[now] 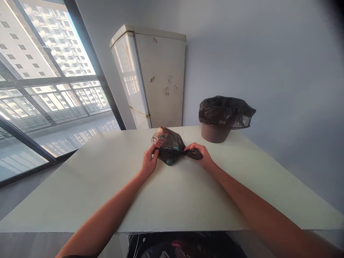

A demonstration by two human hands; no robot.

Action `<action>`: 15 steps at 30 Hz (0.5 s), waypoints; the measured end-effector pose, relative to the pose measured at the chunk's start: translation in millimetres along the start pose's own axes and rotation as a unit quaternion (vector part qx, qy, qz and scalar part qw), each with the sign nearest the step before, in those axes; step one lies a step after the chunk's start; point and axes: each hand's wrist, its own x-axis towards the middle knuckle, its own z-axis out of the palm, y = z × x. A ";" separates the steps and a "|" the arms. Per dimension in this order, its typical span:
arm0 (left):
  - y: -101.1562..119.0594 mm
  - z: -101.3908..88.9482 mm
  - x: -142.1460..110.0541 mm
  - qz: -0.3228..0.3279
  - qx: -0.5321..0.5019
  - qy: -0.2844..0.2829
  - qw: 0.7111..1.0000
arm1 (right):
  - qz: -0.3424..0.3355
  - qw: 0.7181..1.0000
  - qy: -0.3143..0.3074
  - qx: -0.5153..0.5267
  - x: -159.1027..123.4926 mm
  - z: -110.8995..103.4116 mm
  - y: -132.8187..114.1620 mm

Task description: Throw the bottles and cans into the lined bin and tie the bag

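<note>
A small dark, see-through plastic bag with coloured rubbish inside lies on the pale table, near its middle. My left hand pinches the bag's left side. My right hand grips the bag's twisted neck, pulled out to the right. The two hands are level with each other and the bag is stretched between them.
A brown bin lined with a dark bag stands on the table at the back right. A white fridge stands behind the table against the wall. A big window fills the left side. Dark items lie below the table's near edge.
</note>
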 end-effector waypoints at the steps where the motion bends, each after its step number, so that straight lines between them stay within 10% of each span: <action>1: 1.9 1.3 -0.6 0.025 0.009 -0.010 1.000 | -0.002 1.000 -0.012 0.011 -0.8 -0.1 0.8; 15: 24.8 5.1 -10.4 0.220 0.159 -0.153 0.950 | -0.042 0.995 -0.082 0.026 -6.5 6.0 -6.2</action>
